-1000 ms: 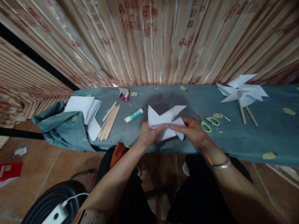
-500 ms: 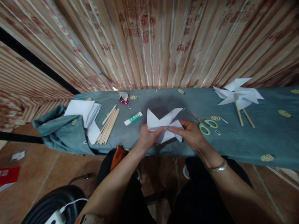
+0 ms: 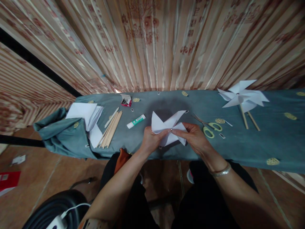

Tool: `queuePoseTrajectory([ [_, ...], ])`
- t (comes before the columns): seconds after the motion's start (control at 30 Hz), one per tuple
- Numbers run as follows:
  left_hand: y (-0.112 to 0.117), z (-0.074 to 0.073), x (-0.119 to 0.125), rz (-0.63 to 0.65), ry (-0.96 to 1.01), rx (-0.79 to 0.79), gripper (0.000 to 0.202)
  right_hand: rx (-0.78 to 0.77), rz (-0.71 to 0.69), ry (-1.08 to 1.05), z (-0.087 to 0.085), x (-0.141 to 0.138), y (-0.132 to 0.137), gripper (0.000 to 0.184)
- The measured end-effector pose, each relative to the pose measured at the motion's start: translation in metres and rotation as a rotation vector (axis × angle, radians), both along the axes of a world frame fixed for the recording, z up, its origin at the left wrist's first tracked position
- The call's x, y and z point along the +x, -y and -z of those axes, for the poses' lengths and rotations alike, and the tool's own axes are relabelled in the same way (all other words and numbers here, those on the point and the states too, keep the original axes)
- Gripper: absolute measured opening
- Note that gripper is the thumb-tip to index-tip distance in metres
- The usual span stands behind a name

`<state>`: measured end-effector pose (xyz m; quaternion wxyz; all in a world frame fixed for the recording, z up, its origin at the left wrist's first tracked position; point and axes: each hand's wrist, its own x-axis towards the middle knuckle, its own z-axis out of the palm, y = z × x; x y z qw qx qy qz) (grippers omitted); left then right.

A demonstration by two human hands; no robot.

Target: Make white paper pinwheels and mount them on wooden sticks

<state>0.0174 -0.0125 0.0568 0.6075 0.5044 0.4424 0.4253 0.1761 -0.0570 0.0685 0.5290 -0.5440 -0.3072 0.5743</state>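
Observation:
Between my two hands is a white paper pinwheel (image 3: 175, 119), held just above the cloth-covered table. A small shiny pin head (image 3: 171, 129) shows at its centre. My left hand (image 3: 152, 139) grips the near left side of the paper, its thumb reaching toward the pin. From the right, my right hand (image 3: 192, 136) pinches another blade, with the thumb tip by the pin. Green-handled scissors (image 3: 209, 127) lie beside my right hand. To the left of my left hand is a glue stick (image 3: 136, 121). The fingers beneath the paper are partly hidden.
Wooden sticks (image 3: 111, 128), a white pen-like stick (image 3: 111, 117) and folded white paper (image 3: 82, 113) lie at the left. A small red box (image 3: 126, 100) of metal pins stands farther back. Finished-looking pinwheels (image 3: 243, 95) on sticks rest at the right. A pleated curtain (image 3: 166, 44) hangs behind.
The pinwheel's left blade has shifted slightly to the right and looks narrower. Both hands keep nearly the same place and grip.

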Motion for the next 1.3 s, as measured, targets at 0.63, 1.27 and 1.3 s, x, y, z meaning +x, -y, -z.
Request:
queuePoseTrajectory([
  [0.63, -0.001, 0.0, 0.001, -0.01, -0.011, -0.001, 0.028, -0.006, 0.027, -0.015, 0.003, -0.001, -0.001, 0.032],
  [1.27, -0.002, -0.009, 0.002, -0.022, 0.03, -0.057, 0.034, 0.032, 0.023, 0.005, 0.005, 0.001, -0.002, 0.032],
  [1.3, -0.002, -0.009, 0.002, -0.019, 0.032, -0.062, 0.035, 0.033, 0.023, 0.003, 0.004, 0.001, -0.002, 0.032],
])
